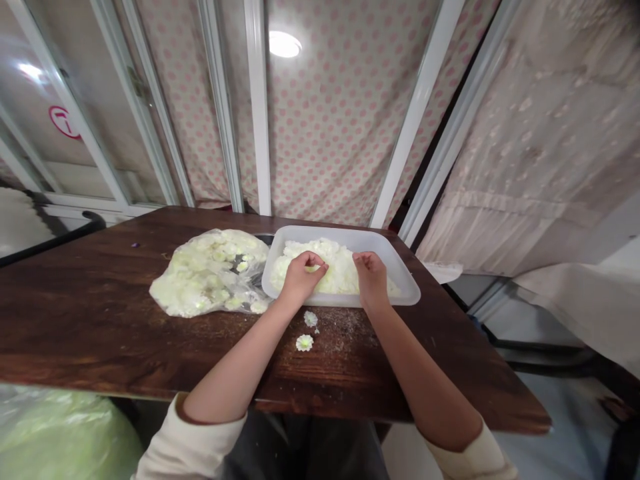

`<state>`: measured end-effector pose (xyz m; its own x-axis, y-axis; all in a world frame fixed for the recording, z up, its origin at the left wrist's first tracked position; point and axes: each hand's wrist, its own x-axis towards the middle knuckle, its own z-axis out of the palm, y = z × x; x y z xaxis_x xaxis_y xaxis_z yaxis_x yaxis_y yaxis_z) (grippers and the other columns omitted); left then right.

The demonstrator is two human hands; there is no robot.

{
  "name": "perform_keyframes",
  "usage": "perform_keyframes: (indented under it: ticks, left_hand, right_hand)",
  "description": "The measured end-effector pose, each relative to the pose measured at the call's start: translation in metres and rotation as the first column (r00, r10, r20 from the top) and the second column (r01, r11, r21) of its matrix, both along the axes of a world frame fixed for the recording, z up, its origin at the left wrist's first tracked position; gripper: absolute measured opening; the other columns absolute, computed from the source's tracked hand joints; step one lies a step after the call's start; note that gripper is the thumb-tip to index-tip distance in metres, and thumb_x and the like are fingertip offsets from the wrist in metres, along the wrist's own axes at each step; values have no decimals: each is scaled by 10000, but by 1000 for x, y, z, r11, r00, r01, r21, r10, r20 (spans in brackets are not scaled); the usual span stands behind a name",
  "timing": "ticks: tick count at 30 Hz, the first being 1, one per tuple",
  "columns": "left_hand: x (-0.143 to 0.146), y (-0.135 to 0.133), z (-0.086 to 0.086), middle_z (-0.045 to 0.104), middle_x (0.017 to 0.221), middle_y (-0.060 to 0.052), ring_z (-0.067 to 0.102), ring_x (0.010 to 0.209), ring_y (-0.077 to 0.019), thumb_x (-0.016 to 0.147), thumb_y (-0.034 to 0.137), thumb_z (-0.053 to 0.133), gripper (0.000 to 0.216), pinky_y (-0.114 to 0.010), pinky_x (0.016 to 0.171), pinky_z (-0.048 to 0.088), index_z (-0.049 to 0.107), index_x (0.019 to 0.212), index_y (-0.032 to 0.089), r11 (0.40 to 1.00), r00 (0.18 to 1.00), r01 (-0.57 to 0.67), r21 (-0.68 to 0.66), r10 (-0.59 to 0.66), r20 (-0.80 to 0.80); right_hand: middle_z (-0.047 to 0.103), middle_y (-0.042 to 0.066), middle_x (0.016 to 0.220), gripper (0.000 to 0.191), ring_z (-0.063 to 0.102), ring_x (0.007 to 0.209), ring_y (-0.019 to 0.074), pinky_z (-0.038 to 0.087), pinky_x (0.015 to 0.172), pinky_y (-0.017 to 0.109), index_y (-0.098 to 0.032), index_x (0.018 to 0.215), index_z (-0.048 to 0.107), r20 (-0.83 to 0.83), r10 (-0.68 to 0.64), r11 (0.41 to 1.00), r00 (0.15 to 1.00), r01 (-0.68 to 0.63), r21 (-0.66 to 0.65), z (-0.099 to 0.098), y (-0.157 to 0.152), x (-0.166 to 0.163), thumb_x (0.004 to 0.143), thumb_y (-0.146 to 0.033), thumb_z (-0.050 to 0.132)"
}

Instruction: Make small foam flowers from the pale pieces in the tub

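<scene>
Fingertips of the left hand pinch together on a pale flower in the plastic tray; right hand rests loosely curled on the white pile (red window sticker, upper left, unreadable).

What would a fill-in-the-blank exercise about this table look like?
The left hand and right hand reach into a plastic tray holding a ____ heap.
The clear plastic bag lies to the ____ of the tray.
____ loose flowers lie on the wooden table, in front of the tray.

Missing words: white; left; two.
</scene>
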<state>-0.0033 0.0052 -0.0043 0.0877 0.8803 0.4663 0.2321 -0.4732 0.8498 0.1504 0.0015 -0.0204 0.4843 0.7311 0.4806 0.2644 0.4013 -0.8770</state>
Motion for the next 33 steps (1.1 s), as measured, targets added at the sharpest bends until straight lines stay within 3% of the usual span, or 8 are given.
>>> perform_keyframes:
  ticks: [5, 9, 12, 15, 18, 21, 26, 33]
  left_hand:
    - [1, 0, 1, 557, 734, -7, 512, 737, -129, 708, 170, 521, 37, -270, 759, 391, 491, 688, 171, 1000, 999, -27, -9, 27, 36]
    - [2, -1, 4, 553, 747, -11, 513, 737, -125, 730, 151, 481, 29, -266, 752, 389, 489, 709, 168, 998, 997, -63, 23, 62, 42]
    - [1, -2, 4, 554, 750, -8, 517, 740, -127, 731, 147, 475, 28, -264, 726, 393, 490, 724, 170, 995, 997, -79, 58, 78, 29]
    - [1, -2, 3, 561, 755, -5, 525, 750, -129, 728, 139, 469, 43, -266, 720, 399, 493, 734, 175, 994, 997, -80, 73, 81, -5]
    - [1, -2, 3, 571, 759, -2, 529, 750, -132, 734, 147, 459, 51, -276, 734, 401, 497, 734, 180, 994, 995, -75, 76, 79, -54]
    - [1, -2, 3, 582, 773, -5, 534, 763, -137, 740, 162, 457, 51, -280, 744, 403, 504, 741, 183, 994, 994, -72, 81, 78, -73]
    - [0, -2, 2, 588, 781, -9, 540, 771, -138, 734, 162, 464, 46, -276, 753, 409, 505, 740, 182, 994, 995, -72, 87, 77, -62]
    - [0, -1, 0, 590, 769, -12, 540, 773, -145, 706, 141, 457, 69, -282, 758, 406, 511, 719, 182, 995, 996, -47, 91, 54, -70]
  right_hand:
    - [544, 19, 748, 197, 482, 742, 160, 381, 716, 308, -177, 750, 539, 135, -65, 998, 989, 62, 24, 1, -3, 0, 780, -347, 445]
    - [523, 38, 802, 124, 464, 812, 179, 354, 780, 346, -188, 752, 498, 427, -225, 962, 876, 131, 238, 10, -20, -8, 806, -269, 422]
    - [507, 23, 684, 158, 446, 706, 159, 355, 700, 310, -184, 683, 482, 752, -87, 943, 653, -190, 274, 11, -34, -20, 819, -207, 405]
    - [522, 23, 603, 221, 435, 646, 155, 336, 617, 288, -178, 629, 521, 957, 23, 878, 290, -464, 119, 6, -42, -33, 820, -232, 425]
    - [584, 47, 635, 222, 484, 701, 175, 338, 616, 288, -165, 709, 604, 991, 87, 873, 102, -486, -26, 2, -47, -41, 819, -287, 456]
    - [599, 56, 618, 299, 508, 641, 166, 332, 597, 284, -158, 733, 632, 986, 156, 914, 52, -385, -125, 2, -52, -44, 841, -347, 427]
    - [622, 63, 616, 355, 540, 557, 162, 327, 549, 276, -154, 787, 638, 966, 254, 926, -55, -276, -259, 2, -62, -54, 867, -384, 379]
    - [649, 104, 694, 263, 588, 588, 214, 374, 531, 285, -109, 1000, 574, 915, 399, 914, -54, -59, -402, -21, -59, -60, 832, -292, 489]
